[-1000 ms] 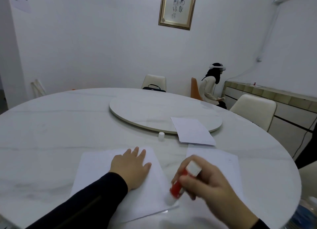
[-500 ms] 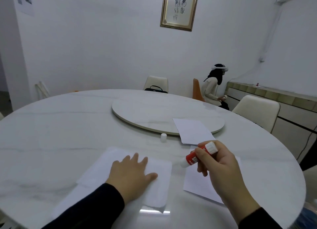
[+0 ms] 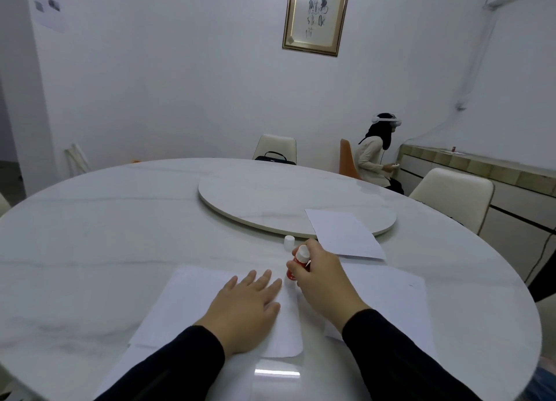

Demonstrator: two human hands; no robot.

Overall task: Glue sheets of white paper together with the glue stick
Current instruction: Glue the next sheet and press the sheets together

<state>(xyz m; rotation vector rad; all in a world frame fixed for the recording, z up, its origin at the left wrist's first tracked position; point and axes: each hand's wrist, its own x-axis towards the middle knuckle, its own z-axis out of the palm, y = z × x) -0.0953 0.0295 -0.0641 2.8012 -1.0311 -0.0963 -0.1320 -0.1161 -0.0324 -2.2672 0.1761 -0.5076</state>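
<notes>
A single wide-angle camera sits on the person's head at the near edge of the round marble table (image 3: 90,235), facing forward and somewhat down across it, so straight lines bow toward the frame's edges. The left hand (image 3: 243,307) and right hand (image 3: 323,283) come in from the bottom with their dark sleeves and lie closest to the lens, while the turntable (image 3: 270,196) sits at mid-distance. Beyond it the view reaches the far wall with its framed picture (image 3: 316,17), and a seated person (image 3: 376,157) shows small at the right; there is no second view to overlap with this one.
</notes>
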